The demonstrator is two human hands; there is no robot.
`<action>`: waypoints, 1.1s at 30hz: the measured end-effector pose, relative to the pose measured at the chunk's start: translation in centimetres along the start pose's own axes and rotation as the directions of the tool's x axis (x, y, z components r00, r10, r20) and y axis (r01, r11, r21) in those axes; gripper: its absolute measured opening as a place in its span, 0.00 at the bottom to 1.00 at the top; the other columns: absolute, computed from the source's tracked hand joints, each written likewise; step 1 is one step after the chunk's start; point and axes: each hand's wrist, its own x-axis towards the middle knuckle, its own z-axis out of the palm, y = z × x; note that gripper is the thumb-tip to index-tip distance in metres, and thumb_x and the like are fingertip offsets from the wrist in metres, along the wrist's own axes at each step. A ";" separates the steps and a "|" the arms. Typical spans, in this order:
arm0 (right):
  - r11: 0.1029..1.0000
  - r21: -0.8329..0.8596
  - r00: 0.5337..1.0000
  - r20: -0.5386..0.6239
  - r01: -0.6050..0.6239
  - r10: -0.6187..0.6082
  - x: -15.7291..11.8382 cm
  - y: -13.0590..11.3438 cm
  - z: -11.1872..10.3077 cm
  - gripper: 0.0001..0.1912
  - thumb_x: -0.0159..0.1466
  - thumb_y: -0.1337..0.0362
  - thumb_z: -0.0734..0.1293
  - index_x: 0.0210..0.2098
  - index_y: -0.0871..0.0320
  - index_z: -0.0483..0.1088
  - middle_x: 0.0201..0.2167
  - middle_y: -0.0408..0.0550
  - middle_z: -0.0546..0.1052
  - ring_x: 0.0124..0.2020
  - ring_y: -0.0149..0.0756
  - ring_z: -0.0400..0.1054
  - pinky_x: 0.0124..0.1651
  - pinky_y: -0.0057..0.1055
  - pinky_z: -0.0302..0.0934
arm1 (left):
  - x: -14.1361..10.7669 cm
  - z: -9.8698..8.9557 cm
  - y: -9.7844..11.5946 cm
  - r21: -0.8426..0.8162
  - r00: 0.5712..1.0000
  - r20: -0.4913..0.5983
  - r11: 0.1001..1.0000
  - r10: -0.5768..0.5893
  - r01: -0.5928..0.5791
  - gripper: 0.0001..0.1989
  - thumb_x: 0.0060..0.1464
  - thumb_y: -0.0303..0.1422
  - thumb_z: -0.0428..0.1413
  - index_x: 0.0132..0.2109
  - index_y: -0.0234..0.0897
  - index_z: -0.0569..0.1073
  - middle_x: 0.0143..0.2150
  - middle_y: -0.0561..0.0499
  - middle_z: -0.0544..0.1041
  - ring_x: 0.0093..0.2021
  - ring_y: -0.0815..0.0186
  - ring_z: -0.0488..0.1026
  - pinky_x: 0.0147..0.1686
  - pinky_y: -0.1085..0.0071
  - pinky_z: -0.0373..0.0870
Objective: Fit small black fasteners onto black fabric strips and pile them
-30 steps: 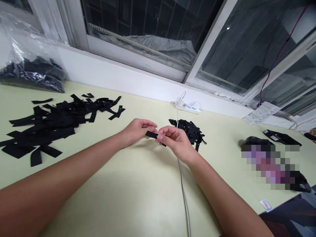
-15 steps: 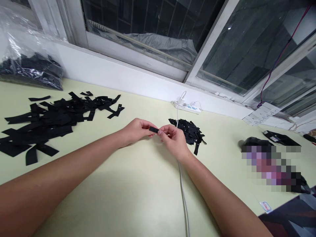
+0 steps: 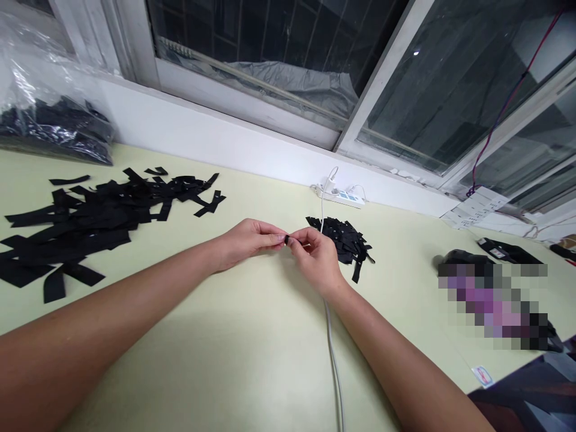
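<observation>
My left hand and my right hand meet fingertip to fingertip above the pale green table. Between them they pinch a small black strip; only a short dark end of it shows, the rest is hidden by the fingers. Just behind my right hand lies a small heap of folded black strips. A wide scatter of longer flat black strips covers the table to the left of my left arm.
A white cable runs under my right wrist to a power strip by the wall. A clear bag of black pieces sits at far left. Dark items and a blurred patch lie at right, below the window.
The black strip showed as a longer piece between my hands a second ago; now only a short end shows. Both hands have drawn closer together and slightly upward.
</observation>
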 end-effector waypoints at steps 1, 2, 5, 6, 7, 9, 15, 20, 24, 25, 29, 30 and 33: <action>1.000 -0.015 1.000 -0.002 0.007 -0.007 0.0 -0.1 0.0 0.09 0.62 0.58 0.66 0.33 0.58 0.74 0.30 0.46 0.78 0.27 0.31 0.69 0.30 0.28 0.61 | -0.1 0.0 0.0 -0.010 1.000 0.010 1.000 0.002 -0.002 0.17 0.45 0.39 0.68 0.41 0.35 0.82 0.45 0.44 0.81 0.46 0.62 0.75 0.58 0.60 0.66; 0.999 -0.029 1.000 -0.004 0.013 -0.013 -0.1 -0.1 -0.1 0.09 0.62 0.58 0.66 0.34 0.58 0.74 0.31 0.47 0.79 0.28 0.32 0.69 0.31 0.28 0.61 | -0.1 0.0 0.1 -0.014 1.000 0.023 1.000 0.011 -0.011 0.16 0.46 0.39 0.68 0.41 0.35 0.82 0.44 0.44 0.81 0.46 0.62 0.75 0.58 0.60 0.65; 0.997 -0.069 1.000 -0.009 0.015 -0.016 -0.1 -0.2 -0.1 0.09 0.63 0.59 0.66 0.34 0.57 0.74 0.32 0.47 0.79 0.30 0.33 0.70 0.33 0.29 0.62 | -0.3 0.1 0.3 -0.007 0.995 0.086 0.999 0.052 -0.052 0.15 0.51 0.43 0.65 0.39 0.36 0.82 0.44 0.44 0.81 0.47 0.62 0.75 0.58 0.61 0.66; 0.996 -0.084 1.000 -0.011 0.011 -0.012 -0.1 -0.2 -0.2 0.09 0.63 0.59 0.65 0.34 0.57 0.74 0.32 0.47 0.79 0.30 0.34 0.70 0.33 0.30 0.62 | -0.3 0.2 0.3 0.002 0.993 0.102 0.998 0.062 -0.062 0.15 0.52 0.44 0.63 0.39 0.36 0.82 0.44 0.45 0.81 0.48 0.62 0.75 0.57 0.62 0.66; 0.995 -0.099 1.000 -0.015 0.008 -0.009 -0.1 -0.1 -0.2 0.09 0.63 0.59 0.65 0.34 0.57 0.74 0.32 0.47 0.79 0.30 0.34 0.70 0.33 0.30 0.62 | -0.4 0.3 0.3 0.020 0.992 0.107 0.997 0.066 -0.069 0.15 0.52 0.44 0.63 0.39 0.37 0.82 0.44 0.45 0.81 0.49 0.62 0.75 0.56 0.63 0.67; 0.992 -0.128 1.000 -0.027 0.010 -0.014 -0.1 -0.1 -0.1 0.08 0.63 0.59 0.65 0.33 0.56 0.74 0.31 0.46 0.79 0.30 0.34 0.70 0.33 0.30 0.62 | -0.4 0.5 0.3 0.085 0.995 0.072 0.994 0.065 -0.071 0.16 0.50 0.43 0.65 0.42 0.38 0.82 0.44 0.46 0.81 0.49 0.61 0.75 0.54 0.64 0.68; 0.987 -0.158 0.999 -0.037 0.029 -0.035 -0.3 -0.1 0.1 0.08 0.63 0.59 0.65 0.34 0.56 0.74 0.31 0.46 0.79 0.30 0.35 0.70 0.32 0.30 0.61 | -0.3 1.2 0.0 0.161 0.992 -0.091 0.985 0.082 -0.066 0.18 0.42 0.37 0.69 0.42 0.36 0.82 0.43 0.45 0.82 0.47 0.59 0.76 0.54 0.61 0.69; 0.989 -0.149 0.999 -0.044 0.013 -0.020 -0.4 -0.1 0.2 0.08 0.64 0.58 0.65 0.34 0.55 0.73 0.30 0.44 0.79 0.29 0.33 0.70 0.32 0.29 0.61 | -0.2 1.5 -0.1 0.153 0.990 -0.126 0.987 0.059 -0.040 0.16 0.44 0.36 0.68 0.41 0.34 0.82 0.39 0.45 0.82 0.43 0.61 0.77 0.51 0.62 0.71; 0.991 -0.135 0.998 -0.057 -0.009 0.001 -0.3 0.0 0.3 0.09 0.64 0.57 0.65 0.35 0.56 0.73 0.32 0.45 0.79 0.29 0.33 0.70 0.32 0.29 0.61 | -0.2 1.6 -0.1 0.172 0.985 -0.159 0.984 0.072 -0.044 0.15 0.46 0.36 0.67 0.41 0.34 0.82 0.38 0.45 0.82 0.41 0.62 0.77 0.50 0.62 0.72; 0.990 -0.138 0.998 -0.057 -0.008 0.001 -0.3 0.0 0.3 0.09 0.64 0.57 0.65 0.35 0.56 0.73 0.32 0.46 0.79 0.29 0.33 0.70 0.32 0.29 0.61 | -0.2 1.6 -0.1 0.172 0.984 -0.163 0.984 0.074 -0.046 0.15 0.46 0.36 0.67 0.41 0.34 0.82 0.38 0.45 0.82 0.41 0.62 0.77 0.49 0.62 0.72; 0.988 -0.153 0.999 -0.041 0.013 -0.020 -0.1 0.2 0.1 0.09 0.63 0.57 0.65 0.35 0.56 0.73 0.32 0.45 0.79 0.29 0.33 0.69 0.32 0.29 0.60 | 0.0 1.5 -0.3 0.161 0.983 -0.162 0.985 0.089 -0.063 0.15 0.45 0.37 0.67 0.40 0.34 0.82 0.37 0.46 0.82 0.39 0.63 0.77 0.48 0.62 0.73; 0.989 -0.151 0.999 -0.033 0.011 -0.016 -0.1 0.3 0.1 0.09 0.63 0.57 0.65 0.35 0.56 0.72 0.31 0.45 0.78 0.29 0.32 0.68 0.32 0.29 0.60 | 0.0 1.4 -0.3 0.159 0.982 -0.164 0.985 0.095 -0.068 0.15 0.45 0.37 0.68 0.40 0.35 0.82 0.37 0.46 0.82 0.38 0.64 0.77 0.48 0.62 0.73; 0.994 -0.112 1.000 -0.020 -0.021 0.019 0.0 0.5 0.0 0.10 0.63 0.56 0.65 0.36 0.56 0.72 0.31 0.45 0.78 0.27 0.32 0.67 0.31 0.28 0.59 | 0.1 1.4 -0.4 0.146 0.980 -0.167 0.986 0.110 -0.085 0.15 0.45 0.38 0.68 0.39 0.35 0.81 0.36 0.47 0.81 0.36 0.65 0.76 0.46 0.63 0.74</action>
